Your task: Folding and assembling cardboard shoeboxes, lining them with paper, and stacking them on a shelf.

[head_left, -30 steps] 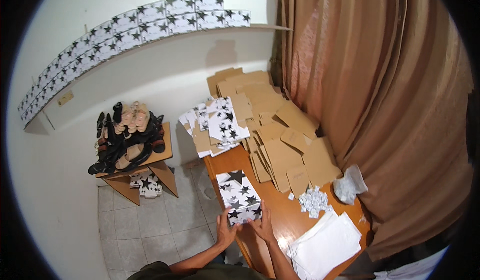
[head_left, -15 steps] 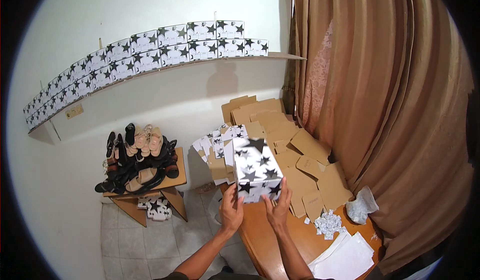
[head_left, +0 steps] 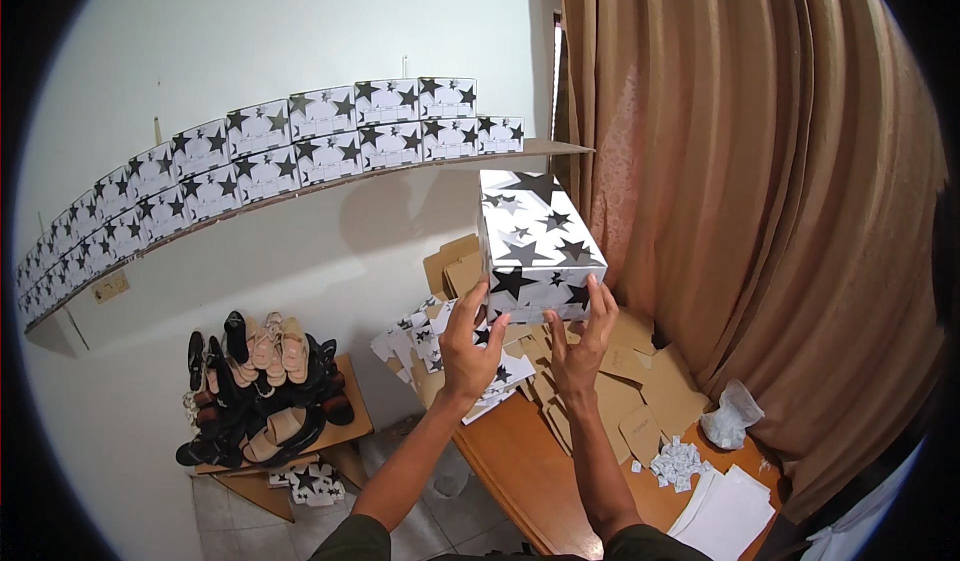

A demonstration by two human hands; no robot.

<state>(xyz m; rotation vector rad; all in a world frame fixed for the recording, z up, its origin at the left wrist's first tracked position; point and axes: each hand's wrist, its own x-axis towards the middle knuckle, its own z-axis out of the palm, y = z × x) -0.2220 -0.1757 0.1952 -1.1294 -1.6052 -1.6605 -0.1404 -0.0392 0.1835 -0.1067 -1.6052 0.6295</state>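
A closed white shoebox (head_left: 540,236) with black and grey stars is held up in front of me, above the far part of the table. My left hand (head_left: 472,349) grips its near left corner, thumb on the near face. My right hand (head_left: 582,339) grips the near right corner in the same way. Beyond and to the left, a wall shelf (head_left: 556,148) carries two rows of like star-patterned boxes (head_left: 325,159). The held box is apart from the shelf, below its right end. Its underside is hidden.
On the wooden table (head_left: 520,466) lie flat brown cardboard pieces (head_left: 640,371), star-printed card, small white packets (head_left: 678,463), white paper sheets (head_left: 728,511) and a clear plastic bag (head_left: 732,416). A small stand at left bears piled shoes (head_left: 265,391). Brown curtains (head_left: 720,161) hang along the right.
Both hands have raised the box and pushed it farther out, toward the shelf's right end. The view has tilted up, and more of the forearms shows.
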